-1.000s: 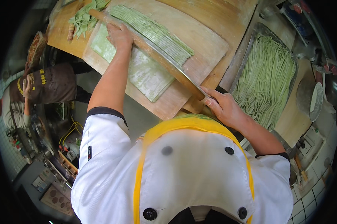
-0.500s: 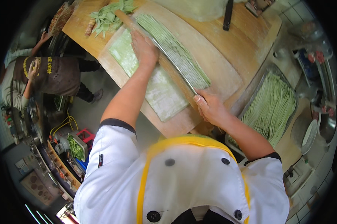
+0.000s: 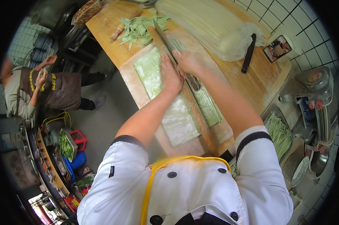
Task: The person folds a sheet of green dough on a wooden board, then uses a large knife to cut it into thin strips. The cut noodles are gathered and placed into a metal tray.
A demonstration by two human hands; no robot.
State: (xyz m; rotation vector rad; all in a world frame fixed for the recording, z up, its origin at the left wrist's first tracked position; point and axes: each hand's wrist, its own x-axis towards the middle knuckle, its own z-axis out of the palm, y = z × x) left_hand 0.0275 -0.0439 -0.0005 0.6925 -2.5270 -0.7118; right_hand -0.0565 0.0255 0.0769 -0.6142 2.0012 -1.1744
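A folded sheet of floured green dough (image 3: pixel 180 122) lies on a pale board (image 3: pixel 131 69). Along its right side runs a long wooden rod (image 3: pixel 194 107). My left hand (image 3: pixel 171 77) presses on this rod, fingers pointing away from me. Tight against the rod is a long knife (image 3: pixel 162 34), its blade slanting from far left to near right. My right hand (image 3: pixel 188 63), smeared by motion, is closed over the middle of the knife, close beside my left fingers. Cut green dough strips (image 3: pixel 210 107) lie right of the blade, partly hidden by my right forearm.
Green dough scraps (image 3: pixel 141 30) and a small ridged roller (image 3: pixel 117 32) sit at the far left. Beyond the board are plastic-covered dough (image 3: pixel 207 28), a black-handled tool (image 3: pixel 249 54) and a phone (image 3: pixel 277 48). Noodles fill a tray (image 3: pixel 289 122) at right. Another person (image 3: pixel 53 86) stands left.
My right hand has moved from the near end of the knife up to its middle, beside my left hand. The view has shifted, bringing the phone and wall tiles further in.
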